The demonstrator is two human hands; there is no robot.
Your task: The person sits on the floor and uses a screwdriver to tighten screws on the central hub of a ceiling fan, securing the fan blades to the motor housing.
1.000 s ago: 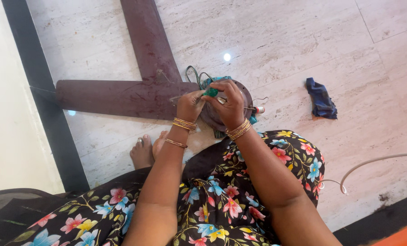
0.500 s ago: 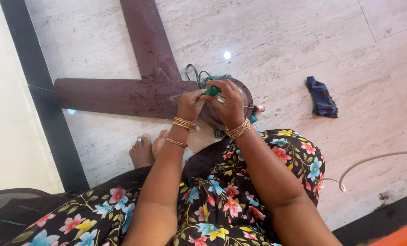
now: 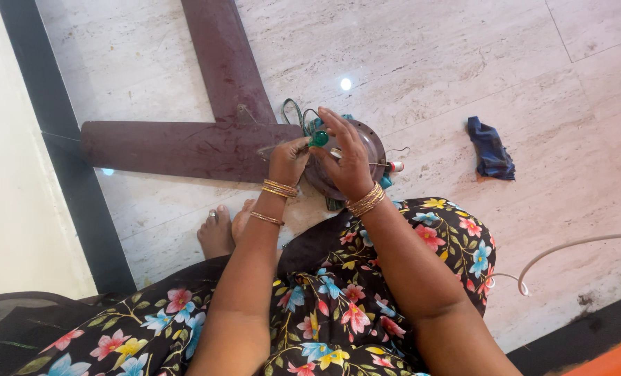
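A dark brown ceiling fan lies on the pale marble floor, two blades (image 3: 185, 146) spread to the left and far side. Its round motor hub (image 3: 369, 143) sits just beyond my knees, with green and dark wires (image 3: 293, 111) looping out of it. My left hand (image 3: 287, 160) pinches a tool with a green handle (image 3: 319, 138) over the hub. My right hand (image 3: 348, 157) rests on the hub with fingers spread, touching the green handle from the right. Gold bangles circle both wrists.
A crumpled dark blue cloth (image 3: 490, 147) lies on the floor to the right. A pale cable (image 3: 568, 247) curves in from the right edge. My bare feet (image 3: 223, 226) rest by the near blade. A black floor border (image 3: 67, 160) runs along the left, and a flowered dress covers my lap.
Both hands have stayed on the hub with only small finger shifts around the green-handled tool. The fan has not moved.
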